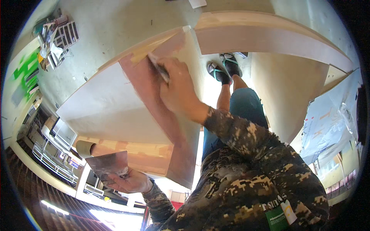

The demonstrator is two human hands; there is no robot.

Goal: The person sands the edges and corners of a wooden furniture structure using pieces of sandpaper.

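In my right hand [180, 90] is a flat scraper [157, 66], its blade against the edge strip of a large wooden panel piece. My fingers wrap round it and hide most of its handle. Reddish-brown filler [144, 90] covers this strip, and bare yellowish wood shows near its upper end. Lower down, my left hand [129, 181] grips a thin dark plate [110, 164] by its edge, with smears of pale paste near the fingers. The plate is close to the panel's lower wooden side [131, 154]. A pale flat face [104, 102] lies inside the strips.
Another curved wooden piece [266, 38] stands at the upper right, past my sandalled feet [225, 69]. A grey-white printed sheet [327, 111] is at far right. Clutter with a rack [65, 36] sits on the floor at upper left. A brown roll [84, 148] is beside the plate.
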